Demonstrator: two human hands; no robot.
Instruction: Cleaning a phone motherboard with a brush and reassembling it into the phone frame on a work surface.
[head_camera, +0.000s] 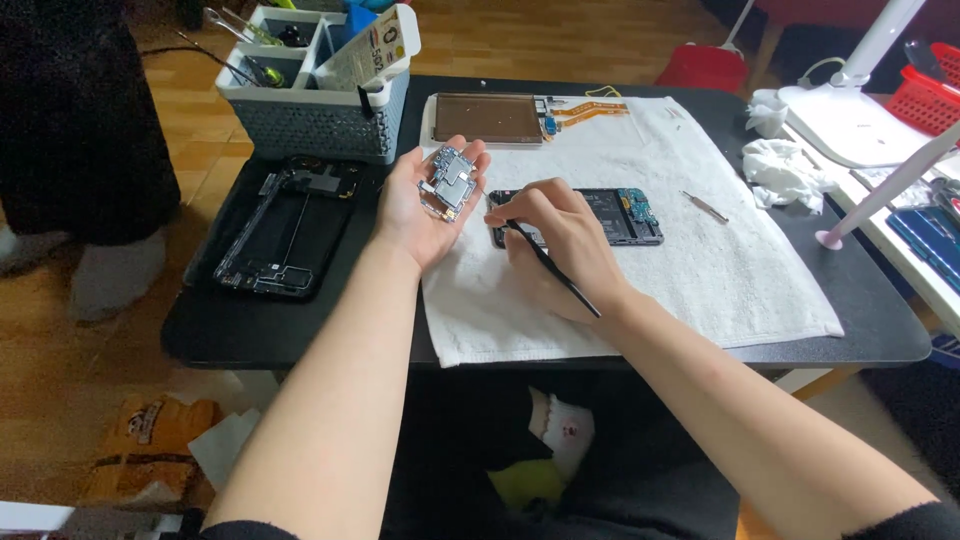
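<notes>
Furthest out past the left hand's back lies a black phone frame (285, 232) on the dark desk (880, 320), set off the cloth, likely to keep it out of the working area; beyond it stands a grey tool caddy (318, 110); the left hand (425, 205) is turned palm up, fingers loosely curled, cradling a small silver circuit board (447, 182) flat in the palm so its face stays level and open to view; just to its right the right hand (560, 240) pinches black tweezers (548, 263) pen-fashion, tips aimed toward the board, the heel of the hand resting on the white towel (720, 270), seemingly for steadiness; under and beyond the right hand's knuckles lies an opened phone body (620, 212) on the towel, which probably keeps small parts from sliding; beyond both hands a brownish panel (488, 117) with orange flex cables (590, 108); further right a small metal tool (705, 207); then crumpled tissues (785, 170).
</notes>
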